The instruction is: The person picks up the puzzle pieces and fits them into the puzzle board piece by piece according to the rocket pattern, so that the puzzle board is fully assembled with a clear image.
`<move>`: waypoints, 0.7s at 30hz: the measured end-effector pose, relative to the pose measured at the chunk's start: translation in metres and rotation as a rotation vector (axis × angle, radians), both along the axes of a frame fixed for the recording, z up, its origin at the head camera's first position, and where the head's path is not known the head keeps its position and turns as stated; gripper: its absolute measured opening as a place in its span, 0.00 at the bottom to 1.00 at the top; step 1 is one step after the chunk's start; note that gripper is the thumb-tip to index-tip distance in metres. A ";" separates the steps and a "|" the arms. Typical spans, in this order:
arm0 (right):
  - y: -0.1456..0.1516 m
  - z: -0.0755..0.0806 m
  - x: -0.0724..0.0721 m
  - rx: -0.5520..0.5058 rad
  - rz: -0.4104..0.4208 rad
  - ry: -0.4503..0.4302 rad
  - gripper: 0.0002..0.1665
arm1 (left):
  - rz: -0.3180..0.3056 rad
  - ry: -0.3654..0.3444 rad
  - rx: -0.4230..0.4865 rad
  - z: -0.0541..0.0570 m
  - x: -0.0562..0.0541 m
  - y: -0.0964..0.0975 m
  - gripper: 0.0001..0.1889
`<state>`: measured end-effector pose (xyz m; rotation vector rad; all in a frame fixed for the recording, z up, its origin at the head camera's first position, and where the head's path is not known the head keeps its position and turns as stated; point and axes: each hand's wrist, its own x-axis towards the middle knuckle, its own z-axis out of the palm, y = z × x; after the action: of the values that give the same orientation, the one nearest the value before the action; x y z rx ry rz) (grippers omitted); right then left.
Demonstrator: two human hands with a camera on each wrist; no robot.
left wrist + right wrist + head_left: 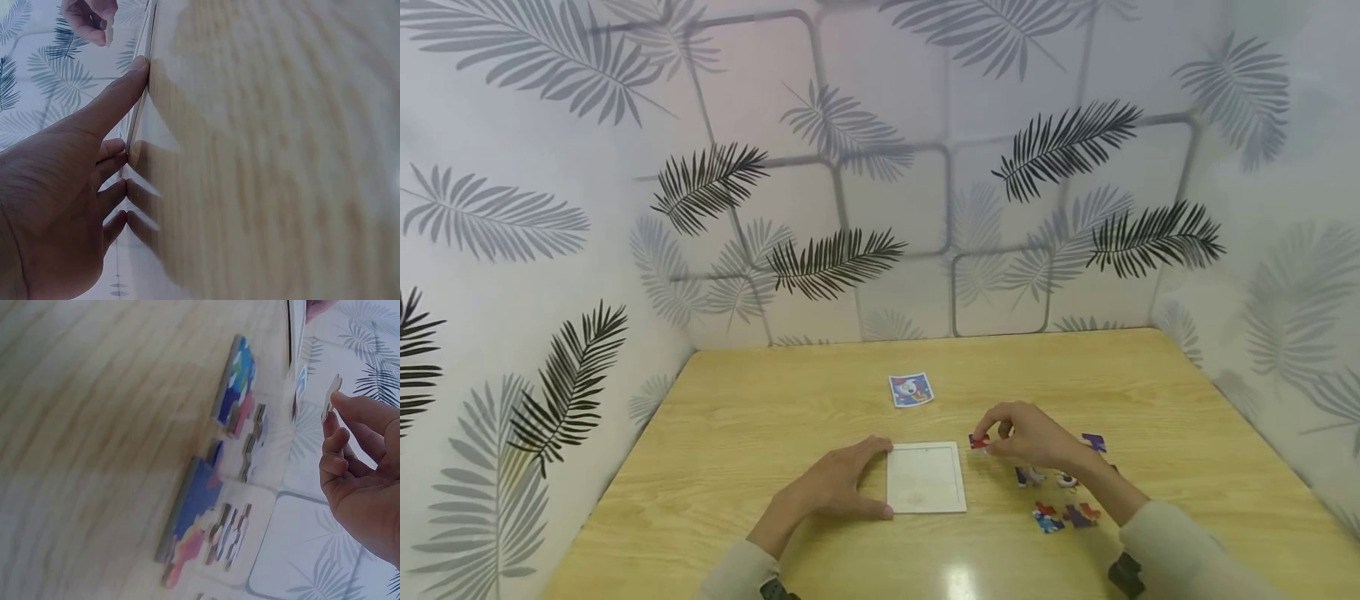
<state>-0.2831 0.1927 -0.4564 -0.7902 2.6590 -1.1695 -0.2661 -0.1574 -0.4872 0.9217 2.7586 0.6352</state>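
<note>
A square white puzzle tray (925, 481) with a thin raised border lies flat on the table. My left hand (838, 479) is at its left side, thumb and fingers spread apart, their tips touching the edge. To the tray's right, my right hand (1028, 435) pinches a red and purple jigsaw piece (977, 442) between thumb and fingers. The right wrist view shows this piece (332, 399) edge-on, raised above the table. Loose jigsaw pieces lie beneath and beside the right forearm, among them a blue and red one (1047, 520) and a purple and orange one (1081, 516).
Behind the tray lies a small square picture card (912, 390) with a cartoon figure. Another purple jigsaw piece (1094, 442) is beyond the right forearm, which partly covers the group. The wooden table (775, 400) meets leaf-patterned walls (880, 208) at the back and sides.
</note>
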 end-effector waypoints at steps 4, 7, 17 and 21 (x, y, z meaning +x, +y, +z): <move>-0.008 0.003 0.000 0.003 -0.011 -0.002 0.09 | -0.001 0.000 0.004 0.001 0.000 0.000 0.50; -0.015 0.005 -0.001 0.000 -0.010 -0.010 0.09 | 0.003 -0.003 0.004 0.000 -0.001 0.000 0.49; -0.037 0.004 -0.006 -0.016 0.001 -0.022 0.10 | -0.007 -0.011 -0.007 -0.002 -0.002 -0.001 0.49; -0.047 0.002 -0.010 -0.019 0.007 -0.029 0.10 | -0.018 -0.002 -0.010 0.002 -0.001 0.000 0.48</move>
<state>-0.2930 0.1460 -0.4547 -0.7783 2.6238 -1.1965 -0.2669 -0.1579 -0.4856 0.9430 2.7459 0.6188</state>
